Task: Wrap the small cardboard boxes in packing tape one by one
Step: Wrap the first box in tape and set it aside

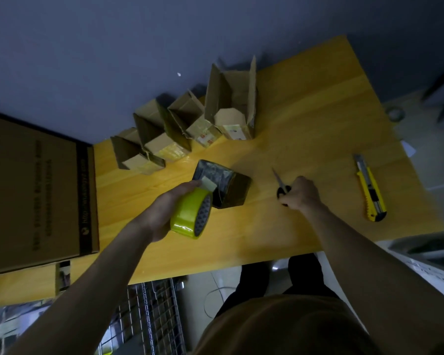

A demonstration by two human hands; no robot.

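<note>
A: Any writing you can read?

B: Barely. The big cardboard carton [36, 190] at the left edge has a dark strip with a web address starting "http", and rows of dark print beside it too blurred to read. 2 of the open boxes [187, 129] in the row at upper centre carry pale labels with small red marks, also illegible.

A: Where is the box being wrapped?

B: Centre of the frame, on the yellow table [305, 124]. The taped box [222, 184] is dark and shiny, tilted on an edge. A pale strip of tape runs from it to the yellow tape roll [191, 217].

A: And the hands?

B: The left hand [162, 213] curls around the roll, thumb up by the loose strip. The right hand [301, 192] is closed around the black handles of the scissors [280, 184]; only the blade tips and part of a handle show.

A: Anything else?

B: A yellow utility knife [369, 188] lies at centre right, well apart from the hands. A wire rack [151, 316] below the table edge is dim and partly cut off.
</note>
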